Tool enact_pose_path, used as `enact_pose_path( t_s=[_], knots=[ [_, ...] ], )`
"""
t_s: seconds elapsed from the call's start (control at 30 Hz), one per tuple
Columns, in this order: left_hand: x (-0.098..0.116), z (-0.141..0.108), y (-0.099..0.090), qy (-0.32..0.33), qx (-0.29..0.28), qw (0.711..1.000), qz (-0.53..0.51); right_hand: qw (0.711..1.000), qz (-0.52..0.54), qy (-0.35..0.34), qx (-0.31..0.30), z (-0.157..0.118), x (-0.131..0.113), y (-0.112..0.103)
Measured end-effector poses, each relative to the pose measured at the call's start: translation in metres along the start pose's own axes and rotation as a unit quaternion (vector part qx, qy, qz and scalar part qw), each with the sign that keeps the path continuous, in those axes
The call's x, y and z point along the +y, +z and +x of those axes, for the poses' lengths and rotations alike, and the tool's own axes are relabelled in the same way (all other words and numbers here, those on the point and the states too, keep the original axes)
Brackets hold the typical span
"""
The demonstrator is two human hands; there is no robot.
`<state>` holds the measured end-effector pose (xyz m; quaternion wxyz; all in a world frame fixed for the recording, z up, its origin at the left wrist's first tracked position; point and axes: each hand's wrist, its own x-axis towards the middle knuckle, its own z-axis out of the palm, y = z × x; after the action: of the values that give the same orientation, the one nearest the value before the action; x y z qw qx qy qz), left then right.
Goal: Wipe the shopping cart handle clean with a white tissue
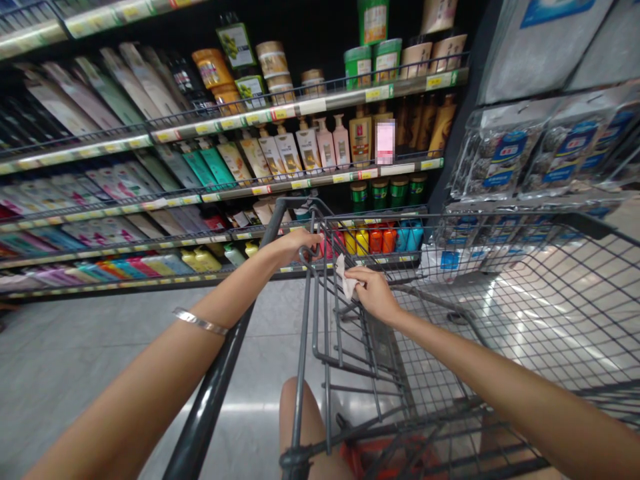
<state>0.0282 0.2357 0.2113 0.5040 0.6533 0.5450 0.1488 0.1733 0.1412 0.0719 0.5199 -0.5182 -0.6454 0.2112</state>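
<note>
A grey wire shopping cart [450, 287] fills the lower right, with its folding inner frame [350, 360] tilted beside the dark handle bar [225, 373]. My left hand [299, 244] is at the far corner of the cart, fingers closed around the metal frame near a bent wire loop. A silver bangle [200, 321] circles my left wrist. In my right hand [376, 293], above the inner frame, a crumpled white tissue [345, 281] is pinched between thumb and fingers. The tissue hangs close to the wire bars; whether it touches them I cannot tell.
Shelves with price rails [300, 107] hold several rows of bottles and tubs, such as pink pump bottles [333, 143] and green tubs [373, 63]. Packs of metal scourers [505, 160] hang at the right. Below are grey floor tiles [100, 360] and my leg [300, 413].
</note>
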Motion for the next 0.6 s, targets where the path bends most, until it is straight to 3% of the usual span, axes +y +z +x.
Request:
enact_pose_path(
  t_s=[0.33,0.53,0.6],
  knots=[
    [0.001,0.0,0.001,-0.014,0.002,1.0,0.012,0.992,-0.101,0.053,-0.056,-0.009,0.022,-0.003],
    [0.0,0.002,-0.001,-0.003,-0.014,1.0,0.009,0.953,-0.211,0.14,-0.167,-0.006,0.031,-0.015],
    [-0.002,0.003,-0.002,-0.01,-0.012,1.0,0.012,0.944,-0.225,0.161,-0.178,0.002,0.028,-0.022]
  ],
)
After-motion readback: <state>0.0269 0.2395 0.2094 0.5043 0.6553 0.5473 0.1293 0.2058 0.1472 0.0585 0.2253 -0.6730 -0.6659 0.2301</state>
